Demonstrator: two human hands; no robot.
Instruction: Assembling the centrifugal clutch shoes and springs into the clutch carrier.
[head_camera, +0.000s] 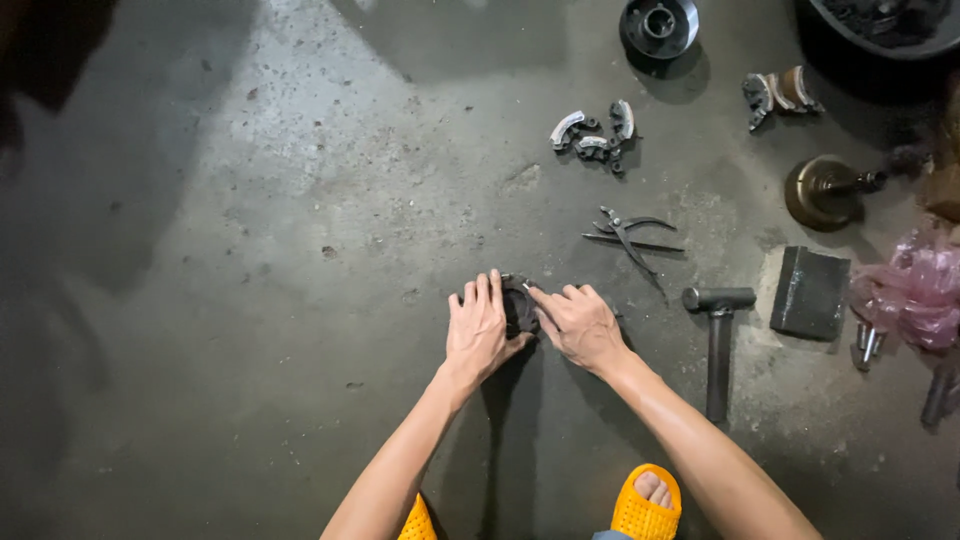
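Both hands down on the floor (250, 330), centre frame. Left hand (478, 328) lies w/ fingers together and fairly flat, pressed vs the left side of a small dark round part (519, 308). Right hand (580, 325) comes in from the other side, fingers curled, index tip on the part's top edge. So the part sits on the concrete between the two hands, gripped from both sides; can't tell its exact shape, mostly hidden.

Just beyond the right hand: pliers (630, 238) lying open on the floor. Right of the hand, near but apart: a hammer (719, 335), head toward the top, handle running down. Next to that a dark flat block (810, 292) on a pale patch. Pink plastic bag (915, 290) at the right edge.

Further up: a cluster of curved metal shoes (595, 135), and another set (780, 95) to the right. Round dark drum (658, 25) at top, a brass-coloured disc w/ shaft (825, 190) at right. Dark tub (890, 25) in the top right corner, cut off.

Bottom: orange sandals (645, 505), toes showing in the right one.
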